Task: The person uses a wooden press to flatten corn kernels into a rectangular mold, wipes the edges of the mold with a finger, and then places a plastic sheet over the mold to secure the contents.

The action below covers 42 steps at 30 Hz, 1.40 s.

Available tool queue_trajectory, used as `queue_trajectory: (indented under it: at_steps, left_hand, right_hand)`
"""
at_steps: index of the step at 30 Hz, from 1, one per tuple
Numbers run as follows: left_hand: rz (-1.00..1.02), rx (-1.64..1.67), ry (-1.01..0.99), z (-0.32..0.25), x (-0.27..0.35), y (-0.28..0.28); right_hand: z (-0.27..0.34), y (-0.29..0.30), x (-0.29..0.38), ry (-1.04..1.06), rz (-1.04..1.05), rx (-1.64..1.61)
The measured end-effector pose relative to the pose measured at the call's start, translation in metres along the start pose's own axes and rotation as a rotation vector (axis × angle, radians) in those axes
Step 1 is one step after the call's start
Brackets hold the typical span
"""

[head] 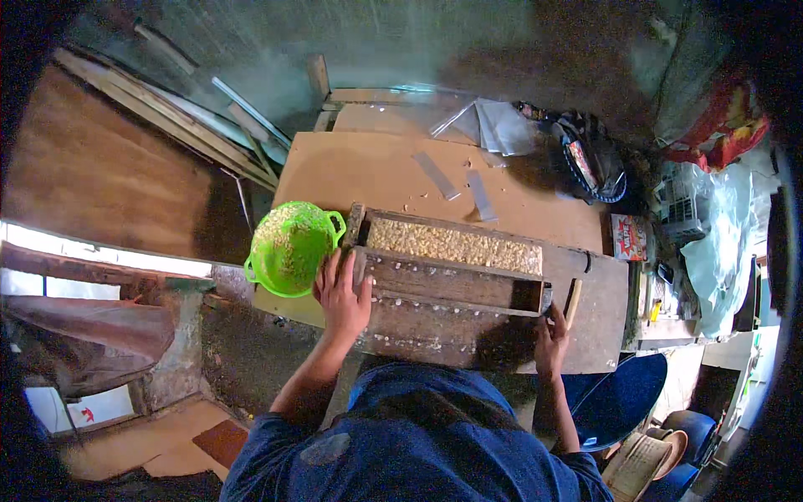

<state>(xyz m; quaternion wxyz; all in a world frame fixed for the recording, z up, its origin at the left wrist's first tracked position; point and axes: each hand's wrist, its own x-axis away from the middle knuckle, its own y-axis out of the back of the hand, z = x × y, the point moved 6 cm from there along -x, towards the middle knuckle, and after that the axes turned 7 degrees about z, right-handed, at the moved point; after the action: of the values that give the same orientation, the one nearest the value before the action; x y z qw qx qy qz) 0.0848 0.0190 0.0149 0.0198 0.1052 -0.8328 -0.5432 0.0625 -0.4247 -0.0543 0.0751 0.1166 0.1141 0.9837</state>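
A long wooden frame (439, 290) lies on the worktable before me. Its far trough holds a packed strip of pale beans or grains (452, 248), while the near trough shows bare dark wood. My left hand (344, 295) rests with spread fingers at the frame's left end, beside a bright green plastic colander (298, 251) with similar pale grains stuck inside. At the frame's near right corner, the fingers of my right hand (552, 342) are curled against the end piece. Just right of that hand lies a pale wooden stick or handle (573, 304).
Clear plastic sheets (502, 128) and two narrow plastic strips (482, 196) lie on the tan board (364, 163). A dark basket (590, 160) and a printed box (628, 237) stand at right. Below the table's right edge is a large blue tub (618, 398).
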Motion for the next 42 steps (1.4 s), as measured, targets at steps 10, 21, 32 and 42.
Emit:
queue_trajectory:
  at_steps: [10, 21, 32, 42]
  left_hand:
    - [0.164, -0.082, 0.112, 0.012, -0.086, -0.027]
    - [0.091, 0.071, 0.113, 0.028, -0.095, -0.051]
    - [0.060, -0.035, 0.132, 0.021, -0.093, -0.047]
    - [0.041, -0.109, 0.181, 0.026, -0.092, -0.032]
  right_hand:
    - [0.003, 0.000, 0.000, -0.037, -0.023, 0.015]
    - [-0.009, 0.000, -0.001, 0.002, -0.042, -0.034]
    - [-0.018, 0.005, -0.002, -0.021, -0.065, 0.008]
    - [-0.004, 0.001, -0.001, 0.010, -0.066, -0.023]
